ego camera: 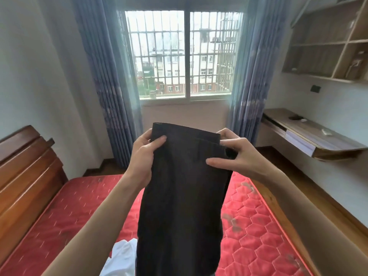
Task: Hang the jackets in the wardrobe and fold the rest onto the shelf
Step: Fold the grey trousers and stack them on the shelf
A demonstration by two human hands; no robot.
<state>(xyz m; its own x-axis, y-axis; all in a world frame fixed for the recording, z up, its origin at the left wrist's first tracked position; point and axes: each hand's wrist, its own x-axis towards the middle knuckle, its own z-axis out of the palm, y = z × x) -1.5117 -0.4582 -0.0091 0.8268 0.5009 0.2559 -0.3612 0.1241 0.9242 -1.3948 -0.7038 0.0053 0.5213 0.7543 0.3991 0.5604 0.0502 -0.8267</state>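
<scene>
Item: dark garment [179,196], apparently trousers, held up by its top edge above the red mattress [258,216] and hanging in a long doubled panel toward the viewer. Left hand [146,154] pinched the upper left corner, thumb on the near face; right hand [235,151] pinched the upper right corner, thumb and fingers closed on the band. Adjacent: white garment [121,255], crumpled on the mattress just left of the hanging cloth. Surroundings: wooden headboard [25,176] at left, barred window [183,56] with blue curtains [111,86], wall desk [310,136], open wall shelves [326,42]. No wardrobe in view. Risk, as judged: the layers could slide out of line if either pinch loosened, giving a crooked fold; the hanging end might drag over the white garment.
</scene>
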